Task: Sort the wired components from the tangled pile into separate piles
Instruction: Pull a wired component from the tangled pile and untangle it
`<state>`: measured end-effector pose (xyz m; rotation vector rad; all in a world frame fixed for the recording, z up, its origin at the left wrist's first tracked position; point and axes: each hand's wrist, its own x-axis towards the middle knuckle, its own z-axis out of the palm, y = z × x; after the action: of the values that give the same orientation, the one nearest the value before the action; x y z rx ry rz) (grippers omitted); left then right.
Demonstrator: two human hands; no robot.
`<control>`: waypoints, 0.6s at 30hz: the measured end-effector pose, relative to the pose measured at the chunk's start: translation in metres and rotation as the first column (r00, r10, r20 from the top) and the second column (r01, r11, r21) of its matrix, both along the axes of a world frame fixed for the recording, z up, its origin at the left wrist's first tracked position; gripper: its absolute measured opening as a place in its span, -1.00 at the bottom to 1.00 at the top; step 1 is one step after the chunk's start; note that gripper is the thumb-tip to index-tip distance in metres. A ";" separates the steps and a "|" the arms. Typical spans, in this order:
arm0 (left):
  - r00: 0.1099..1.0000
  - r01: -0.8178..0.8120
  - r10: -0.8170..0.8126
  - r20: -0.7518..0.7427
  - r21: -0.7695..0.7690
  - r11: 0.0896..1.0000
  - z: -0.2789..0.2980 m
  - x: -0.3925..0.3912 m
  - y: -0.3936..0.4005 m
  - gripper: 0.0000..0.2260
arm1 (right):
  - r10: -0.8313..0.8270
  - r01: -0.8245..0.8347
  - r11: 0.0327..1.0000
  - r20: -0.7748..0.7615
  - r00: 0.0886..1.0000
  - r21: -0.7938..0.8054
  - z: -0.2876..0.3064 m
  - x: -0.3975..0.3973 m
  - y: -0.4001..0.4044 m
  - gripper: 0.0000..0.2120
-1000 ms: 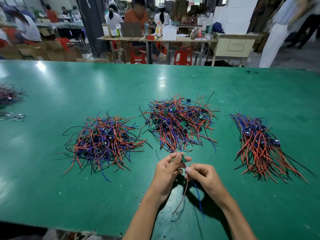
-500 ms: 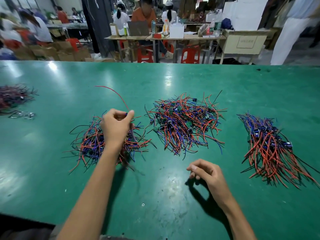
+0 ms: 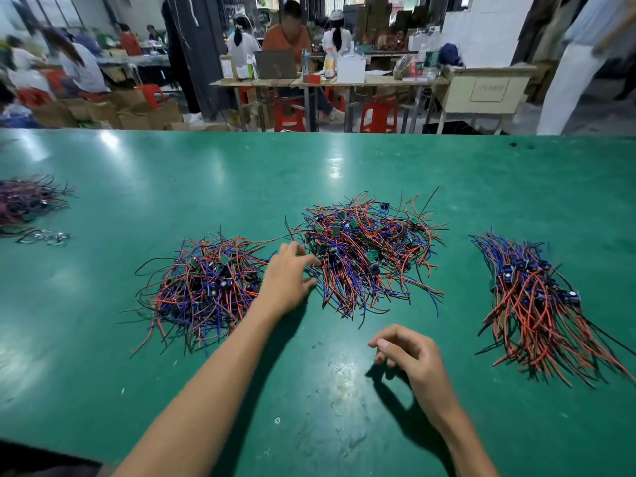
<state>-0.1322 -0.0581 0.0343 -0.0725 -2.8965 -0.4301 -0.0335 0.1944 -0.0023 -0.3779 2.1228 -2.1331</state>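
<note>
Green table [image 3: 103, 339] has bare strips between the three piles and a wide bare stretch toward the near edge; a label on the beige cabinet [image 3: 488, 91] behind is too blurred to read. Tangled pile [image 3: 364, 256] sits centre: red, blue, black wires with small green boards, left pile [image 3: 203, 290] and right pile [image 3: 537, 304] flanking. Left hand [image 3: 285, 280], fingers spread, touches the tangled pile's left fringe, gripping nothing; right hand [image 3: 409, 352] hovers loosely curled and empty near the front.

Three heaps of red, blue and black wired components lie in a row on the green surface [image 3: 344, 166]: a loose tangled pile [image 3: 368, 256] with small green boards in the middle, a messy left pile [image 3: 203, 287], and a right pile [image 3: 537, 304] with wires combed roughly parallel
</note>
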 end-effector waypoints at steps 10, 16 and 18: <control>0.898 0.213 -0.057 -0.437 0.317 0.924 -0.006 0.042 0.037 -0.89 | -0.097 0.108 0.960 -0.056 0.994 0.258 -0.010 -0.008 -0.008 -0.86; 0.826 0.494 -0.382 -0.414 0.204 0.845 -0.010 0.073 0.080 -0.89 | -0.156 0.161 0.985 0.083 0.984 -0.058 -0.006 -0.005 -0.008 -0.69; 0.846 0.532 -0.475 -0.242 0.352 0.770 -0.015 0.081 0.084 -0.86 | -0.176 0.178 0.980 0.030 0.984 -0.085 -0.004 -0.003 -0.008 -0.74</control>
<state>-0.0516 0.0256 0.0189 -0.7976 -2.5456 -1.0663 -0.0370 0.1863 -0.0064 -0.1772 2.1292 -2.3204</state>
